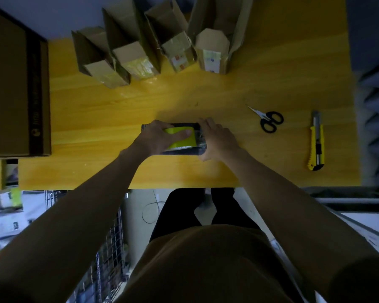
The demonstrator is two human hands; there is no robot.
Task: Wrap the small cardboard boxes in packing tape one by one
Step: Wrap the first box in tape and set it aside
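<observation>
Big carton (15, 84) fills the upper left, overhanging the table's (96, 127) left edge. Four open cardboard boxes (149, 47) line the top centre; bare wood between them and me. At centre, the dark small box (179, 150) with its yellow-green band lies flat, back from the near edge. My left hand (160, 136) grips its left end, thumb across the band. My right hand (217, 138) clamps the right end, fingers curled over the far side. Scissors (268, 120) and utility knife (316, 141) lie at right, well apart.
</observation>
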